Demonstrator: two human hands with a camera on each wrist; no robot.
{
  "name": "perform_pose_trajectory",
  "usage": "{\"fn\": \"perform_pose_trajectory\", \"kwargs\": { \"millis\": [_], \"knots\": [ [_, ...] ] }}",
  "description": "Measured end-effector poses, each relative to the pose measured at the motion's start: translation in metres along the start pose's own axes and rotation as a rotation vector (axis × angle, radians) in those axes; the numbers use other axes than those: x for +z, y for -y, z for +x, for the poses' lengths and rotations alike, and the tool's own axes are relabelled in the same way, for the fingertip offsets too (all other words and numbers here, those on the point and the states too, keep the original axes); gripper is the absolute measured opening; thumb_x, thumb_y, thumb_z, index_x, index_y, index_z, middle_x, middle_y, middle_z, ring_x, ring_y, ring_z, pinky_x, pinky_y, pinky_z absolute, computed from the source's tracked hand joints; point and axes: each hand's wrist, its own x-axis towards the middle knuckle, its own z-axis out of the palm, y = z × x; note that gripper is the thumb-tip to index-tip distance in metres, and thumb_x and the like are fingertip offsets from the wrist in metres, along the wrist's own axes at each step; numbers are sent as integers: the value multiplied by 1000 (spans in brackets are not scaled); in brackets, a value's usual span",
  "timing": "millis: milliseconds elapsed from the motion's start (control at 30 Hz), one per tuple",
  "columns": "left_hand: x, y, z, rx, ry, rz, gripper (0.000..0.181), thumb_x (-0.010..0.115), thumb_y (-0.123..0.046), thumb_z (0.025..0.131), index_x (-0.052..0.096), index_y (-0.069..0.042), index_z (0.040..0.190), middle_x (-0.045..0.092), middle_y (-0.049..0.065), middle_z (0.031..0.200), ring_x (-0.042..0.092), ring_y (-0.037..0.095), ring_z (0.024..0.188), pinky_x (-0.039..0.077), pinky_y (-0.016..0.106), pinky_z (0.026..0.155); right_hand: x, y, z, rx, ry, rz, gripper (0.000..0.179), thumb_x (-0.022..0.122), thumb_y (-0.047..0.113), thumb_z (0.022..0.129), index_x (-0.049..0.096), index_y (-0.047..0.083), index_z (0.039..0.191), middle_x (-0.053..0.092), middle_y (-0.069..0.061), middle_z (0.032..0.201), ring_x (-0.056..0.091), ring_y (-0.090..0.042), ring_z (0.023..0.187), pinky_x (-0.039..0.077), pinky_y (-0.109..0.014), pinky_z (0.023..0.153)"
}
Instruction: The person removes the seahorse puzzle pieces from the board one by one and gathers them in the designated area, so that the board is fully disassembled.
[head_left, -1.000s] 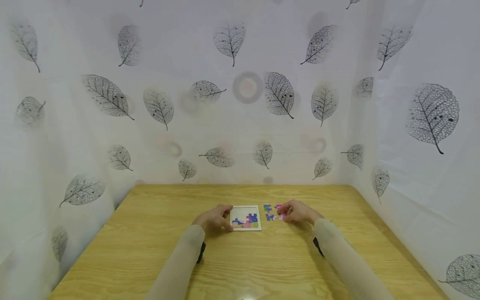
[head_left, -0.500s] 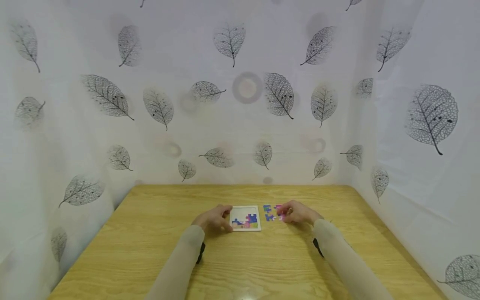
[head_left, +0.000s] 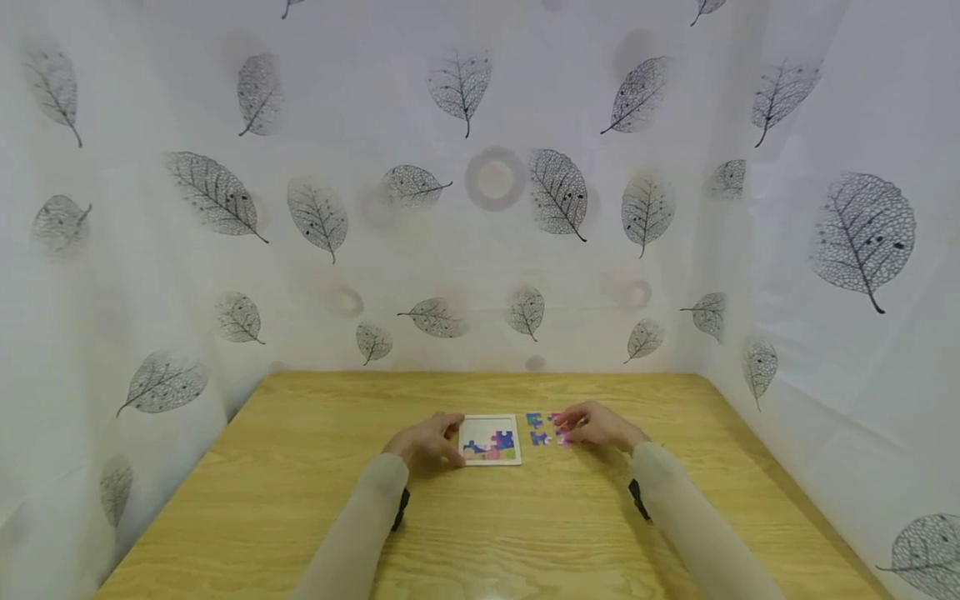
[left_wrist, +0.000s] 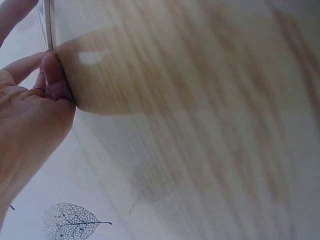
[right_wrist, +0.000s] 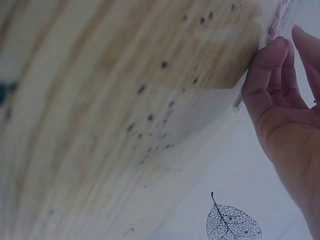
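Note:
A white square puzzle tray lies on the wooden table in the head view, with colourful joined jigsaw pieces along its bottom and right side. Its upper left part shows bare backing. My left hand holds the tray's left edge, a finger at the top corner and the thumb at the bottom one. To the tray's right lie several loose jigsaw pieces. Over the rightmost of these, my right hand has thumb and forefinger spread apart, fingertips right at a pink and purple piece. The right wrist view shows that gap too.
The wooden table reaches back to a white curtain printed with leaves, which also hangs along both sides. Each wrist carries a dark strap below a light sleeve.
The thumb and forefinger of my right hand have spread a little, showing more of the pieces beneath. My left hand and the tray keep their places; the head view has tilted slightly up.

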Motion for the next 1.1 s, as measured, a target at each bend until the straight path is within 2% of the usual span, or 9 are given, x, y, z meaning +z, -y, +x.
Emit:
{"fn": "perform_pose_trajectory", "kwargs": {
  "millis": [167, 300, 400, 533, 700, 867, 1100],
  "knots": [
    [0, 2, 0, 27, 4, 7, 89, 84, -11, 72, 38, 2, 148, 53, 12, 122, 45, 27, 117, 34, 51, 112, 4, 6, 2, -2, 11, 43, 30, 67, 8, 89, 67, 0, 119, 68, -12, 101, 61, -16, 80, 53, -25, 65],
    [0, 2, -1, 3, -2, -3, 91, 84, -13, 73, 36, 0, 149, 50, 14, 135, 43, 30, 128, 29, 52, 117, 11, 16, 5, -6, 46, 112, 29, 66, 9, 91, 67, -3, 117, 69, -13, 92, 59, -15, 69, 51, -24, 59],
    [0, 0, -2, -17, -1, -18, 91, 84, -14, 74, 35, -2, 150, 47, 16, 142, 40, 33, 134, 27, 52, 119, 18, 22, 7, -37, 69, 106, 26, 66, 9, 91, 68, -3, 114, 71, -13, 92, 56, -15, 67, 50, -24, 57],
    [1, -1, -4, -34, 1, -29, 91, 84, -15, 75, 35, -5, 151, 45, 16, 145, 39, 33, 136, 26, 52, 119, 26, 28, 9, -79, 91, 92, 26, 67, 6, 90, 69, -4, 114, 72, -16, 98, 62, -15, 76, 54, -26, 62],
    [1, -3, -6, -33, 3, -36, 89, 83, -15, 76, 35, -5, 151, 44, 15, 145, 39, 33, 136, 28, 51, 119, 34, 35, 15, -124, 105, 66, 28, 69, 2, 87, 68, -5, 114, 71, -16, 97, 63, -14, 80, 55, -25, 64],
    [-1, -2, -6, -28, -1, -37, 90, 83, -15, 76, 35, -5, 151, 45, 17, 145, 39, 35, 136, 28, 52, 119, 40, 47, 20, -180, 88, 18, 30, 69, 3, 86, 68, -1, 115, 71, -15, 107, 66, -21, 95, 57, -28, 81],
    [-2, 1, -2, -21, -4, -1, 91, 84, -17, 74, 36, -4, 150, 46, 17, 143, 40, 34, 135, 28, 52, 118, 51, 58, 26, -146, 93, 38, 32, 69, 4, 87, 67, 1, 119, 68, -16, 117, 65, -28, 106, 58, -36, 87]
  ]
}}
